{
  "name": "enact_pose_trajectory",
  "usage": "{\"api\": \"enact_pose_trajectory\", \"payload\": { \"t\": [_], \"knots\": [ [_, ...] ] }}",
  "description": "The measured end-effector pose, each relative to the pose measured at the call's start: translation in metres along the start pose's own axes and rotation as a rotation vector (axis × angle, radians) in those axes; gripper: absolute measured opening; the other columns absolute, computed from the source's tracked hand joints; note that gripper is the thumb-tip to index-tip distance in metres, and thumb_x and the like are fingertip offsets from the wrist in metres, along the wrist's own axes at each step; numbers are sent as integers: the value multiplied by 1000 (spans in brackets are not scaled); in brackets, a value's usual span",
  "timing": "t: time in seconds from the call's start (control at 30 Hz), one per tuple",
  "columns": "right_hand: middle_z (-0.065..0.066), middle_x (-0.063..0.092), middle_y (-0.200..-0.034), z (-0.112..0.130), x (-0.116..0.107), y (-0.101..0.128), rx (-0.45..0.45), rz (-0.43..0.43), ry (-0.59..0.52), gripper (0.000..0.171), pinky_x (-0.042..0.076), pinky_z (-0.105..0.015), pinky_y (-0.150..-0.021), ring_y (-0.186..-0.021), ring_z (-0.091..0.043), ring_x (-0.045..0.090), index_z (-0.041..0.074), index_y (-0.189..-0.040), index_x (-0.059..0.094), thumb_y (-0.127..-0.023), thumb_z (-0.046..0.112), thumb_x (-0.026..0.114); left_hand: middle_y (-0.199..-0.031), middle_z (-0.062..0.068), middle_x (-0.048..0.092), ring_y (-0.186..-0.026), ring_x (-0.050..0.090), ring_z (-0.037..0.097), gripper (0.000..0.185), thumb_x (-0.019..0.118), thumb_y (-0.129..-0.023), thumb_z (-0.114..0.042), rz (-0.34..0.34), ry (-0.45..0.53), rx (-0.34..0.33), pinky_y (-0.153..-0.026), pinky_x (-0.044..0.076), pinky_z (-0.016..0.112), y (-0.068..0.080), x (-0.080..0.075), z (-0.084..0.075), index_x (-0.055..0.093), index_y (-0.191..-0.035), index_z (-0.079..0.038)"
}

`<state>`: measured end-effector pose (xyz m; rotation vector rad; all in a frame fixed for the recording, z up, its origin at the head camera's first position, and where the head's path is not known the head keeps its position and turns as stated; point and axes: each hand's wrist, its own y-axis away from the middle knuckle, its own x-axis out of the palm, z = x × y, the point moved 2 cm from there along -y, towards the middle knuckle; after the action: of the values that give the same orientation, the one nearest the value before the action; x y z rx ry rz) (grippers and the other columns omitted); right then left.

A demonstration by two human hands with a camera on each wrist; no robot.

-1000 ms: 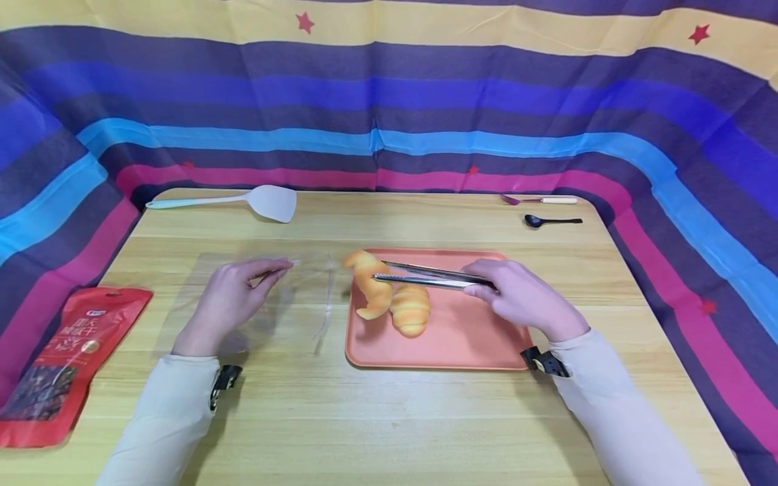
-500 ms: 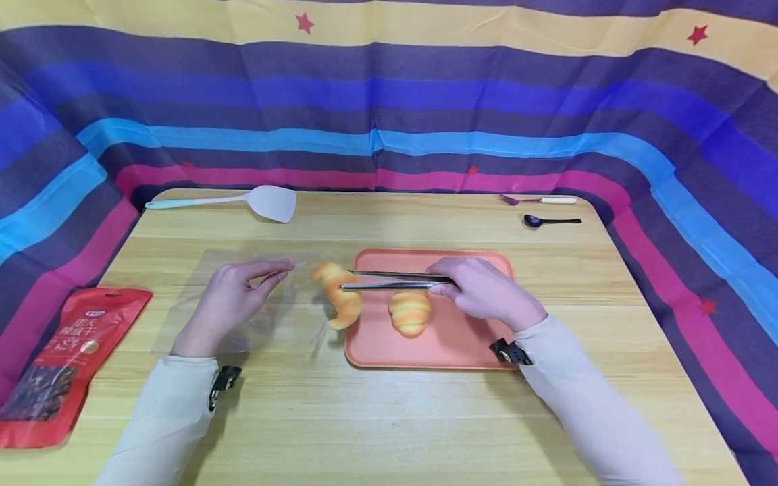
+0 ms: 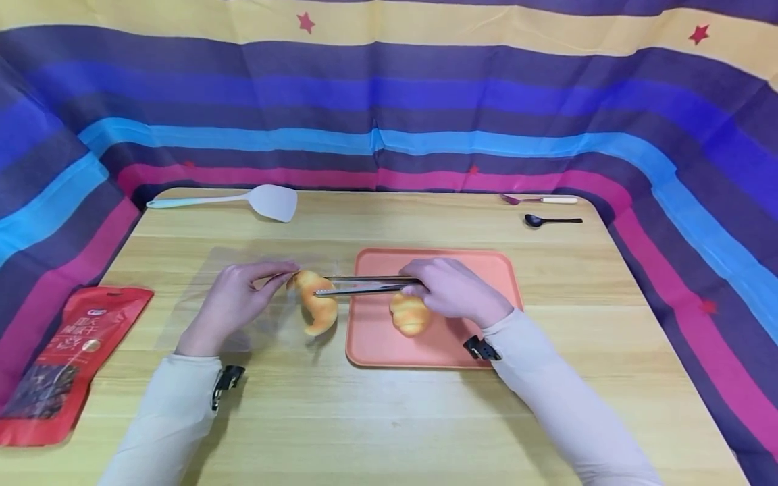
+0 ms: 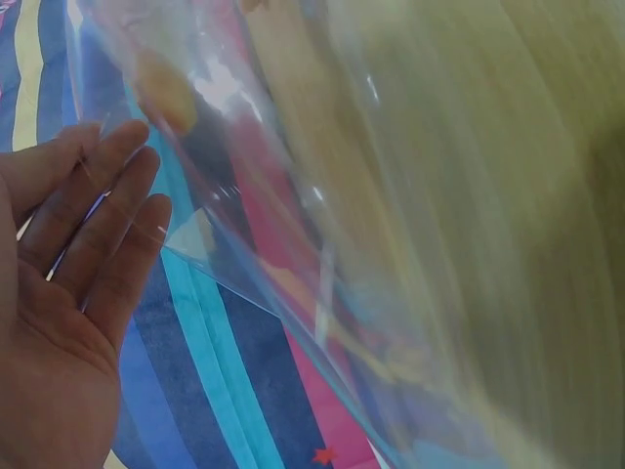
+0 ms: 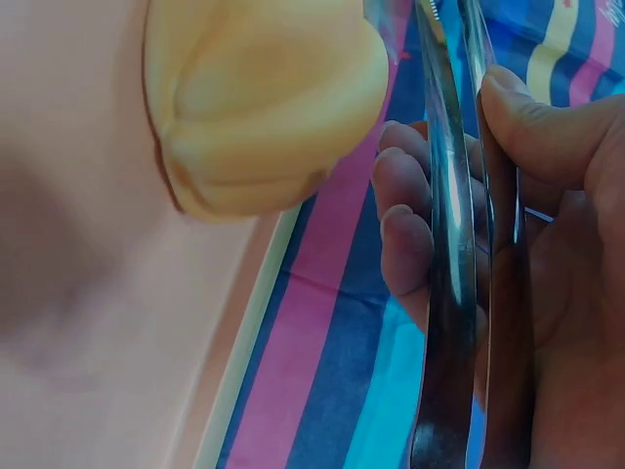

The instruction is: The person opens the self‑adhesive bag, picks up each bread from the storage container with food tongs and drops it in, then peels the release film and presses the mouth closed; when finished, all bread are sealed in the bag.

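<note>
My left hand [image 3: 234,300] pinches the edge of a clear plastic bag [image 3: 200,297], its film spreading wide across the left wrist view. In my right hand [image 3: 452,290] I grip metal tongs [image 3: 365,289], thumb on one arm and fingers round the other in the right wrist view. The tips of the tongs hold a curved croissant [image 3: 321,307] beside my left fingertips, at the bag's right side. A second croissant [image 3: 410,316] lies on the pink tray [image 3: 474,344], partly under my right hand; it looms large in the right wrist view.
A red snack pouch [image 3: 67,364] lies at the table's left edge. Toward the back left is a white spatula [image 3: 270,202]. A small fork [image 3: 541,200] and a black spoon [image 3: 550,221] lie at the back right. A striped cloth [image 3: 377,101] hangs behind the table.
My right hand has carried the tongs and the curved croissant leftward, from over the tray to the bag. The left hand has barely moved, and the other croissant stays on the tray.
</note>
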<state>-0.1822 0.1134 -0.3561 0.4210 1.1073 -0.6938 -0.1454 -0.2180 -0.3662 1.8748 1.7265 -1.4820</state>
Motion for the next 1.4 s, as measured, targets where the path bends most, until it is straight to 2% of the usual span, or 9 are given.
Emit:
{"api": "enact_pose_trajectory", "payload": {
  "t": [0.07, 0.3, 0.47, 0.6, 0.7, 0.8, 1.0, 1.23, 1.4],
  "knots": [
    [9, 57, -80, 1, 1, -3, 2, 3, -4, 9, 45, -27, -55, -60, -9, 48, 17, -98, 66, -100, 24, 61, -104, 4, 73, -91, 70, 20, 24, 75, -85, 2, 1, -1, 2, -62, 56, 39, 0, -1, 0, 77, -106, -9],
    [9, 57, -82, 6, 5, -10, -20, 12, -22, 10, 47, -25, -58, -65, -8, 51, 17, -97, 66, -100, 24, 59, -104, 0, 74, -93, 69, 18, 24, 76, -85, 1, 4, -7, -10, -67, 57, 42, -1, -1, -1, 78, -106, -11],
    [8, 56, -79, 12, 7, -15, -27, 21, -37, 11, 44, -25, -54, -62, -8, 48, 16, -95, 66, -100, 23, 60, -105, 2, 73, -95, 69, 21, 26, 75, -84, 4, 11, 5, -11, -67, 58, 43, 0, -2, -4, 77, -107, -9],
    [9, 56, -79, 17, 7, -19, -20, 33, -16, 11, 44, -24, -54, -61, -7, 48, 17, -96, 66, -101, 25, 59, -108, 4, 73, -92, 69, 20, 29, 74, -84, 6, 26, 6, -14, -65, 57, 28, 0, -2, -5, 76, -109, -9],
    [11, 57, -82, 20, 8, -22, -7, 43, 15, 9, 46, -24, -58, -65, -7, 50, 19, -97, 65, -101, 25, 58, -110, 4, 72, -81, 67, 15, 29, 73, -85, 6, 36, 10, -21, -58, 49, 17, 0, -2, -7, 76, -110, -9],
    [12, 57, -83, 24, 9, -27, -5, 49, 47, 8, 47, -24, -61, -68, -8, 52, 19, -99, 65, -100, 25, 59, -109, 4, 72, -78, 66, 13, 28, 74, -85, 5, 33, 15, -21, -59, 50, 18, -1, -1, -7, 76, -109, -10],
    [11, 57, -84, 31, 11, -34, -15, 54, 90, 5, 46, -24, -65, -71, -8, 52, 19, -98, 65, -99, 22, 61, -107, 3, 73, -92, 70, 19, 28, 74, -84, 6, 9, 35, -5, -79, 48, 9, -2, 2, -6, 76, -108, -8],
    [11, 59, -90, 38, 13, -42, -5, 87, 84, 6, 48, -26, -69, -75, -8, 53, 20, -100, 64, -99, 26, 62, -98, 3, 74, -74, 70, 10, 28, 73, -85, 6, -1, 33, -9, -74, 46, 4, -2, 3, -7, 76, -109, -7],
    [8, 54, -80, 40, 15, -50, -33, 81, 116, 14, 45, -28, -63, -68, -11, 49, 19, -89, 57, -99, 28, 61, -96, 4, 74, -71, 69, 10, 28, 73, -84, 8, -12, 31, -3, -71, 47, 4, -2, 3, -9, 76, -107, -7]
  ]
}}
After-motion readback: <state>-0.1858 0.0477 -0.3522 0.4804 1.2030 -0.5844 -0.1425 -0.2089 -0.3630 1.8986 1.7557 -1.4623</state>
